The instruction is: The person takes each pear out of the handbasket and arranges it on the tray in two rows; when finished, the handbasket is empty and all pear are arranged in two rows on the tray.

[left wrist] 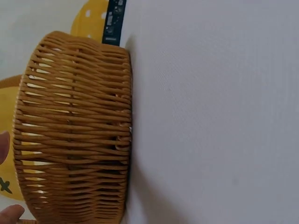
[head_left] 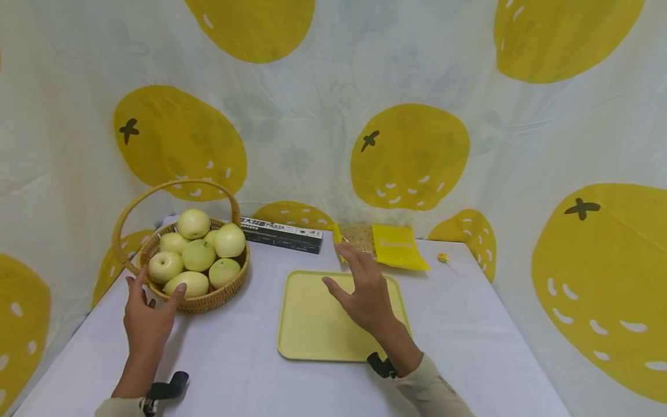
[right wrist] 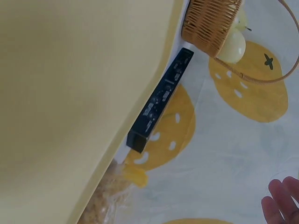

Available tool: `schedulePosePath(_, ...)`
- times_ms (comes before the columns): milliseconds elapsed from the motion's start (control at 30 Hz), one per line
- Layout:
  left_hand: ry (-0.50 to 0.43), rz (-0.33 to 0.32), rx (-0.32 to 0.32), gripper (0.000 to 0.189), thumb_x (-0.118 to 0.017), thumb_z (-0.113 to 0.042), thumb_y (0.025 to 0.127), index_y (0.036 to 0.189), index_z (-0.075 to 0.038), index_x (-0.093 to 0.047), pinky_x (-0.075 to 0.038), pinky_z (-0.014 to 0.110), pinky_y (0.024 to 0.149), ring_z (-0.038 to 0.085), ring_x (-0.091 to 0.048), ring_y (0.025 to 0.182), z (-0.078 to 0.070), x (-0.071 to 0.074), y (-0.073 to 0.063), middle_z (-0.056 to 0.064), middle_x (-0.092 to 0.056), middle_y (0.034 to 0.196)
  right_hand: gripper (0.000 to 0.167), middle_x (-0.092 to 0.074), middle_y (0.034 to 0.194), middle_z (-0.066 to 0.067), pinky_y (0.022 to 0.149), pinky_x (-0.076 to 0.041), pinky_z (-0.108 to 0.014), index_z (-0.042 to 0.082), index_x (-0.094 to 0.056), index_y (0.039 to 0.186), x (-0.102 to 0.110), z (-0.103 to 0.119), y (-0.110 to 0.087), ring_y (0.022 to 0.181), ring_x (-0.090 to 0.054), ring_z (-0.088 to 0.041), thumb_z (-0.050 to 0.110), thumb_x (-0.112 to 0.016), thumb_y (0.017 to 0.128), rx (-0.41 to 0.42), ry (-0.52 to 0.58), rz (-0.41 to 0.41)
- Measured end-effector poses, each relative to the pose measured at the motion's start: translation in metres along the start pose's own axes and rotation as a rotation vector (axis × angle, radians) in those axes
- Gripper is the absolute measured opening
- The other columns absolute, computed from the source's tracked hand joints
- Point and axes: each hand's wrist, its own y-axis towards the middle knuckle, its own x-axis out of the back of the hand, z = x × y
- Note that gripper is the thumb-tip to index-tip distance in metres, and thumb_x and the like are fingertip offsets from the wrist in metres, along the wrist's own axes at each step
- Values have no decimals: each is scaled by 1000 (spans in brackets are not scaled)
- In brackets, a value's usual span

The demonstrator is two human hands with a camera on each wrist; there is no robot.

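Note:
A wicker basket (head_left: 219,298) with a tall arched handle stands at the left of the table, filled with several pale green-yellow round fruits (head_left: 198,255). My left hand (head_left: 147,321) is at the basket's near left side, thumb and fingers spread, holding nothing; whether a fingertip touches the rim I cannot tell. The left wrist view shows the woven basket side (left wrist: 74,126) close up, with two fingertips at the left edge. Over a yellow tray (head_left: 312,324) hovers my right hand (head_left: 365,289), fingers extended and nothing in its grasp.
Behind the basket lies a long dark pasta box (head_left: 281,234). A yellow and clear packet (head_left: 398,246) sits beyond the tray, and a small yellow lollipop-like item (head_left: 443,258) lies right of it. A fruit-patterned curtain (head_left: 302,145) closes off the back.

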Motion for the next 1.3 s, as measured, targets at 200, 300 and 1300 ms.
schedulePosePath(200, -70, 23, 21, 91, -74, -35, 101, 171, -39, -16, -31, 54, 133, 25, -13, 166, 7, -3, 6, -12, -6, 179, 74, -65, 147, -7, 106, -62, -46, 10, -60, 150, -15, 10, 11, 133, -63, -27, 28, -91, 85, 51, 51, -16)
schedulePosePath(300, -72, 34, 32, 89, -73, -37, 101, 170, -41, -17, -32, 53, 131, 24, -12, 167, 10, -3, 7, -12, -8, 179, 75, -64, 148, -7, 106, -62, -45, 12, -59, 150, -22, 16, 15, 134, -62, -27, 30, -91, 86, 51, 70, -4)
schedulePosePath(1300, -60, 110, 108, 87, -69, -49, 102, 168, -47, -13, -29, 47, 131, 29, -15, 166, 16, 0, 4, -11, -4, 179, 77, -63, 146, -2, 104, -63, -36, 21, -58, 151, -108, 61, 62, 129, -63, -21, 34, -93, 84, -139, 393, 135)
